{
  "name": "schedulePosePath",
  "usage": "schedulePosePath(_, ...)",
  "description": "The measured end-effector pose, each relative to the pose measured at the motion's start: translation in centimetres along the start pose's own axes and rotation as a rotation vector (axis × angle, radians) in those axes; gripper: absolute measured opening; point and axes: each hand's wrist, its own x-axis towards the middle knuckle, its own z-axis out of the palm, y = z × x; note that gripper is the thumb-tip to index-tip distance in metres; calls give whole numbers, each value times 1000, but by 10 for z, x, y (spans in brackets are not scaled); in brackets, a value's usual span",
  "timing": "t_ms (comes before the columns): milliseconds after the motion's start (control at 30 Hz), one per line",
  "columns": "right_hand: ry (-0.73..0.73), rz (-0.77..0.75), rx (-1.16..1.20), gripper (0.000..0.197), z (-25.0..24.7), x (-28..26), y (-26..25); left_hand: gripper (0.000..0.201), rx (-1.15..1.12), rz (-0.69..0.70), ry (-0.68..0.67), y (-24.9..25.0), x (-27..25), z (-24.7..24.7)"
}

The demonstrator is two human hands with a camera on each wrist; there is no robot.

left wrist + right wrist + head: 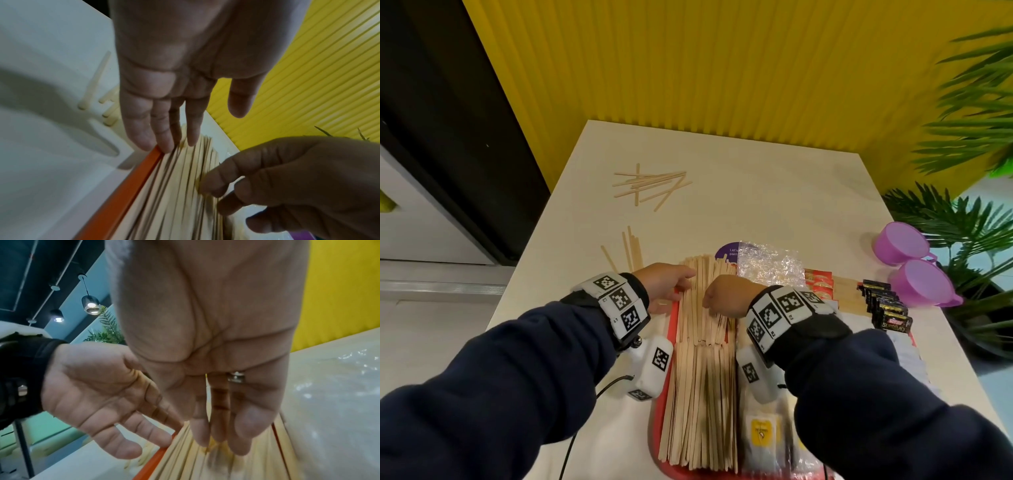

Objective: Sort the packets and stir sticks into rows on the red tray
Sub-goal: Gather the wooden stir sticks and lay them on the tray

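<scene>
A red tray (674,318) sits at six o'clock on a white tabletop (756,192), filled with rows of wooden stir sticks (700,394). Both hands rest on the upper row. The left hand (666,287), at nine o'clock of the sticks, has a released grip, straight fingers touching them. The right hand (726,296) presses straight fingertips onto the sticks, grasping nothing. Packets (887,305) line the tray toward three o'clock. Loose sticks (650,185) lie at eleven o'clock.
</scene>
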Motion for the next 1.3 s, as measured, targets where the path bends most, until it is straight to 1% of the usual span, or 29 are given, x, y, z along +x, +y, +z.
schedulePosePath(67, 29, -10, 6, 30, -3, 0, 0, 29, 61, 9, 10, 0, 2, -1)
schedulePosePath(167, -25, -34, -22, 30, 1, -1, -1, 20, 196, -49, -16, 0, 1, -1)
schedulePosePath(233, -46, -35, -64, 30, 5, -2, -3, 18, 292, -96, -55, 0, -1, -1)
schedulePosePath(333, -16, -38, -77, 31, 2, -2, -4, 15, 399, -103, -84, 3, -1, 2)
schedulePosePath(433, 35, -63, -71, 33, -8, -4, -6, 16, 471, -73, -53, 6, 4, 2)
schedulePosePath(500, 93, -82, -29, 34, -13, -4, -5, 18, 484, -49, -8, 7, 7, 1)
schedulePosePath(600, 200, -48, 18, 36, -22, 3, -3, 22, 433, -43, 10, 6, 11, -1)
schedulePosePath(700, 247, -9, 86, 48, -27, 15, -1, 16, 397, -63, -19, 4, 12, -1)
schedulePosePath(767, 262, -1, 84, 53, -29, 23, 0, 14, 375, -90, -55, 3, 12, 0)
schedulePosePath(833, 240, 18, 44, 50, -30, 30, 0, 15, 374, -114, -79, 1, 11, 2)
schedulePosePath(933, 146, 67, -92, 36, -30, 38, -2, 14, 395, -116, -88, 0, 12, 3)
schedulePosePath(967, 143, 71, -128, 34, -32, 39, -2, 14, 396, -114, -88, -1, 12, 2)
schedulePosePath(1067, 174, 76, -145, 38, -40, 39, 0, 15, 426, -75, -52, -1, 10, 1)
schedulePosePath(1133, 162, 72, -144, 44, -41, 41, 1, 26, 517, -17, 15, -1, 11, -1)
schedulePosePath(1200, 110, 50, -160, 47, -36, 45, 1, 33, 598, 3, 61, -3, 12, -3)
schedulePosePath(1300, 106, 31, -182, 48, -36, 48, 0, 26, 577, -18, 53, -5, 16, -5)
